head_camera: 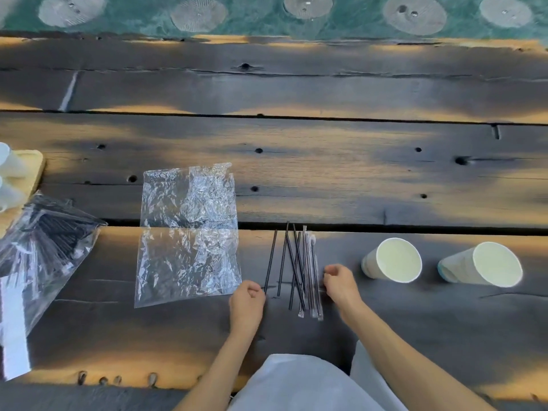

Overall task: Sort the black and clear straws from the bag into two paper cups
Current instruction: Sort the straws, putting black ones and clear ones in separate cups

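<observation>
Several bare black straws [283, 262] lie side by side on the dark wooden table, and several straws in clear wrappers [312, 280] lie just right of them, partly overlapping. An empty, crumpled clear bag [186, 232] is spread flat to their left. Two white paper cups, one nearer [393, 260] and one farther right [486, 264], stand to the right, both empty. My left hand [247, 298] rests curled at the near end of the leftmost black straw. My right hand [339, 281] has its fingers pinched at the edge of the wrapped straws; whether it grips one is unclear.
A second plastic bag stuffed with black straws [44, 241] lies at the far left. Behind it a wooden tray [34, 173] holds white cups [9, 167]. A gap between planks [415, 228] runs just beyond the straws. My lap in light cloth [296, 384] is at the table's near edge.
</observation>
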Action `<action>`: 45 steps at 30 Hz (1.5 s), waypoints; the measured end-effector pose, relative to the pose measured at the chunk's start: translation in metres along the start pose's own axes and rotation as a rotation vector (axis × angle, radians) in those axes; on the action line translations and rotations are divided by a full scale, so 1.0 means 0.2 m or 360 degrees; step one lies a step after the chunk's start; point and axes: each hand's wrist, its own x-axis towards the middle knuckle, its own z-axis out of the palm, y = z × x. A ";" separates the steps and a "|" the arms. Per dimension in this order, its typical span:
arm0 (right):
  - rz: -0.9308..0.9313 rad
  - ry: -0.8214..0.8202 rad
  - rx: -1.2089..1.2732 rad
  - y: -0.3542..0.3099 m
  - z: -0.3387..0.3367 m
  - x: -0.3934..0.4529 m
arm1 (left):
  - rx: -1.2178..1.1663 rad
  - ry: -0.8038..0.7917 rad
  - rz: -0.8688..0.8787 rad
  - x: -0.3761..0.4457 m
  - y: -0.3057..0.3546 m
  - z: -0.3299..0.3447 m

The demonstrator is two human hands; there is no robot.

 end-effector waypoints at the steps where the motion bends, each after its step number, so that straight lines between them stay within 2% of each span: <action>1: -0.0043 0.0047 -0.0074 0.00 -0.02 -0.02 | 0.0102 -0.0006 0.0106 0.02 0.04 0.01; 5: -0.0189 0.0089 -0.0240 0.05 -0.02 -0.05 | 0.0497 0.0070 0.0333 0.12 0.15 0.05; 14: -0.0159 -0.0025 -0.0216 0.02 0.01 -0.05 | 0.0991 -0.0070 0.0373 0.15 0.28 0.14; 22: -0.0237 -0.0085 -0.0360 -0.07 0.09 0.00 | 0.1124 -0.0128 0.0334 0.16 0.33 0.15; 29: -0.0382 -0.0184 -0.0636 -0.20 0.17 0.04 | 0.0955 -0.0193 0.0274 0.18 0.28 0.15; 36: -0.0475 -0.0068 -0.1177 -0.24 0.23 0.07 | 0.0592 -0.0253 0.0212 0.22 0.23 0.12; 45: -0.0431 0.0047 -0.1229 -0.23 0.24 0.09 | 0.0415 -0.0265 0.0203 0.21 0.19 0.11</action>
